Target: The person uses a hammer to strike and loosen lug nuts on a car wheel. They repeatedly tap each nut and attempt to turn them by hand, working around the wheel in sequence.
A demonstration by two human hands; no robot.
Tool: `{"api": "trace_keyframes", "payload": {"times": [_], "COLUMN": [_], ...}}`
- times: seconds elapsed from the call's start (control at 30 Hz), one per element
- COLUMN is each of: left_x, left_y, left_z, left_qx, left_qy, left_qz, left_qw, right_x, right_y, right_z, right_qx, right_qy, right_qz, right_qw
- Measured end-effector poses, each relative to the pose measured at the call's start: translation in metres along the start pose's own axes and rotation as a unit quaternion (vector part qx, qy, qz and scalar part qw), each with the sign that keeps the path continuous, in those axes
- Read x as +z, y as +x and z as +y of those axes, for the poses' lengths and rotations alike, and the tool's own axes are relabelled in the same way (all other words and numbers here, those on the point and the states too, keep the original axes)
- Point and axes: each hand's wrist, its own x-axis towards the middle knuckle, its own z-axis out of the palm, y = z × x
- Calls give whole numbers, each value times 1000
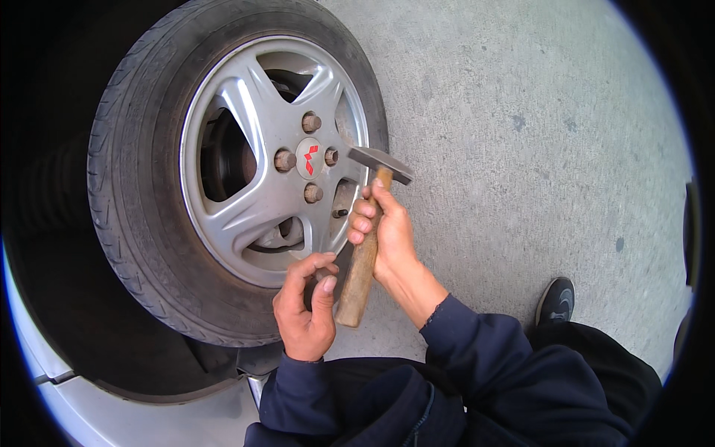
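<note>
My right hand [385, 231] is wrapped around the wooden handle of a hammer [363, 268]. Its steel head is uppermost, overlapping the right rim of a car wheel [257, 160] in view. Below and left of the handle, my left hand [307, 309] is curled in front of the tyre [141, 186], thumb and fingertips drawn together. Whatever sits between those fingertips is too small and dark to name. Around the wheel's round centre cap [309, 158] are several rusty lug nuts, one of them a lug nut [284, 160] on the left.
A valve stem [340, 213] sticks out near the rim's lower right. The dark wheel arch [45, 246] and silver bodywork [149, 417] lie left and below. Grey concrete [521, 134] stretches to the right, with my dark shoe [557, 299] on it.
</note>
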Motion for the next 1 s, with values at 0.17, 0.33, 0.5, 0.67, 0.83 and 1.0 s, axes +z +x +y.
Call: {"api": "trace_keyframes", "payload": {"times": [0.17,0.33,0.5,0.67,0.83,1.0], "left_x": [1,0,-1,0,1,5], "left_y": [-1,0,-3,-2,0,2], "left_z": [-1,-4,-4,2,1,0], "left_qx": [-11,-7,-17,-51,-12,-38], "left_qy": [-26,-51,-45,-42,13,14], "left_qz": [10,12,2,2,6,2], "left_qw": [1000,999,999,998,1000,999], "right_x": [-1,-1,-1,-11,-74,-150], "right_y": [3,3,3,4,6,12], "right_z": [-2,-1,-8,-14,-46,-72], "right_qx": [8,-10,28,-22,-110,-110], "right_qy": [9,-4,-47,-70,-307,-374], "right_qz": [-12,-13,-47,-14,94,197], "right_qw": [1000,1000,997,997,941,900]}}
